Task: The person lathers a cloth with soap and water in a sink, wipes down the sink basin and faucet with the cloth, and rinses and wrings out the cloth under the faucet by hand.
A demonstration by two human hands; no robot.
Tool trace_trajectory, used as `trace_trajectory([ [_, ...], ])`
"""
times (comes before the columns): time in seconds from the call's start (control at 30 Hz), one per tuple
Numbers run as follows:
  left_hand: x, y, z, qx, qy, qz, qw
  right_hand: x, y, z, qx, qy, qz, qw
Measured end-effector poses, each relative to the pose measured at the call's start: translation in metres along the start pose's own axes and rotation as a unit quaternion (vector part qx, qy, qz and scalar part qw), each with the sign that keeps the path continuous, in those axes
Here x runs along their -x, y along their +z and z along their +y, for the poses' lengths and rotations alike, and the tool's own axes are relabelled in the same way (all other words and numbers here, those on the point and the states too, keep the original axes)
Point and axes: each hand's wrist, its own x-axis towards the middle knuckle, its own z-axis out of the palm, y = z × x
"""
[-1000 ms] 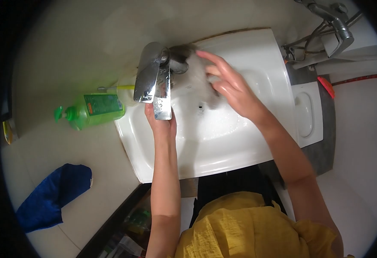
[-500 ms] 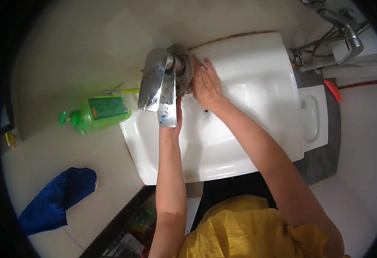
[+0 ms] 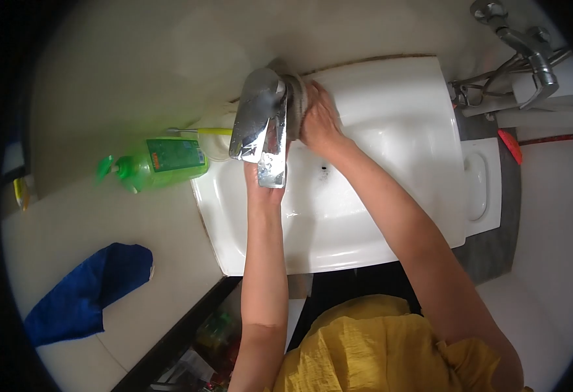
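Observation:
A greyish, blurred thing (image 3: 297, 104), too unclear to name, is behind the chrome faucet (image 3: 258, 117) at the back left of the white sink (image 3: 391, 215). My right hand (image 3: 320, 119) lies against its right side, fingers pointing up toward the wall; their tips are partly hidden. My left hand (image 3: 264, 178) reaches up beneath the faucet, which covers its fingers, so what it grips cannot be seen. The drain hole (image 3: 324, 168) shows below my right hand.
Left of the sink are a green pump bottle (image 3: 169, 163), a yellow-handled brush (image 3: 205, 131) and a blue cloth (image 3: 97, 287). A wall tap with hoses (image 3: 528, 52), a soap dish (image 3: 476, 186) and a red object (image 3: 510, 145) are at the right.
My right hand, spread and off to the right of the grey thing a second ago, has moved left and now rests against it. The whole view has shifted slightly.

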Motion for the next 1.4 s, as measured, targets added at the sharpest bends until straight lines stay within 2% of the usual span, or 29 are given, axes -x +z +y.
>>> trace_trajectory([
  [0.03,-0.005,-0.007,-0.009,-0.013,-0.024,0.01,1.0,0.007,-0.002,0.009,0.066,-0.021,-0.011,0.998],
  [0.07,-0.006,-0.015,-0.02,-0.098,-0.01,0.031,0.995,0.01,0.001,0.017,0.131,-0.044,-0.018,0.99],
  [0.1,-0.007,-0.014,-0.021,-0.069,-0.002,0.026,0.997,0.006,-0.002,0.013,0.087,-0.013,-0.047,0.995],
  [0.13,-0.001,-0.016,-0.021,-0.045,-0.004,0.026,0.999,0.009,-0.008,0.009,0.006,0.06,-0.109,0.992],
  [0.2,0.006,-0.013,-0.018,-0.041,-0.002,0.017,0.999,0.0,-0.032,0.007,-0.143,0.193,-0.22,0.946],
  [0.3,0.022,0.0,-0.009,0.025,0.006,0.021,0.999,0.009,-0.062,-0.012,-0.435,0.208,-0.131,0.866],
  [0.4,0.027,0.006,-0.003,0.07,0.005,-0.003,0.998,0.008,-0.072,-0.029,-0.468,0.101,-0.006,0.878],
  [0.43,0.026,0.004,0.002,0.071,-0.004,-0.029,0.997,0.005,-0.077,-0.036,-0.541,0.164,-0.002,0.825],
  [0.53,0.031,0.013,0.015,0.061,0.002,-0.107,0.992,-0.014,-0.065,-0.051,-0.487,0.105,0.057,0.865],
  [0.57,0.032,0.011,0.019,0.066,0.004,-0.122,0.99,-0.021,-0.06,-0.052,-0.445,0.057,0.067,0.891],
  [0.6,0.031,0.01,0.022,0.072,0.005,-0.138,0.988,-0.027,-0.057,-0.06,-0.363,0.038,0.081,0.928],
  [0.67,0.031,0.011,0.023,0.05,0.006,-0.105,0.993,-0.039,-0.057,-0.076,-0.189,0.0,0.106,0.976],
  [0.7,0.032,0.01,0.024,0.039,0.006,-0.086,0.996,-0.044,-0.061,-0.079,-0.133,0.004,0.045,0.99],
  [0.73,0.033,0.01,0.025,0.027,0.005,-0.067,0.997,-0.048,-0.062,-0.079,-0.129,0.019,0.023,0.991],
  [0.8,0.03,0.01,0.024,-0.003,0.012,-0.111,0.994,-0.057,-0.063,-0.075,-0.118,0.046,-0.018,0.992],
  [0.83,0.028,0.011,0.025,-0.017,0.018,-0.134,0.991,-0.067,-0.066,-0.069,-0.133,0.035,-0.045,0.99],
  [0.9,0.031,0.02,0.027,-0.001,0.017,-0.106,0.994,-0.088,-0.071,-0.057,-0.163,0.013,-0.095,0.982],
  [1.0,0.032,0.021,0.026,0.017,0.007,-0.102,0.995,-0.101,-0.07,-0.058,-0.27,0.179,-0.086,0.942],
  [1.03,0.034,0.024,0.025,0.022,0.001,-0.082,0.996,-0.093,-0.077,-0.065,-0.274,0.195,-0.097,0.937],
  [1.13,0.036,0.016,0.021,0.043,-0.012,-0.066,0.997,-0.053,-0.063,-0.07,-0.239,0.023,0.031,0.97],
  [1.2,0.036,0.013,0.019,0.056,-0.024,-0.034,0.998,-0.021,-0.068,-0.089,-0.158,-0.007,0.036,0.987],
  [1.23,0.039,0.016,0.022,0.034,-0.026,-0.053,0.998,-0.013,-0.071,-0.097,-0.117,-0.025,0.04,0.992],
  [1.33,0.039,0.025,0.025,0.027,-0.031,0.023,0.999,-0.011,-0.087,-0.103,-0.081,-0.068,-0.007,0.994],
  [1.4,0.034,0.021,0.024,0.044,-0.02,-0.025,0.999,-0.018,-0.088,-0.094,-0.063,-0.087,-0.028,0.994],
])
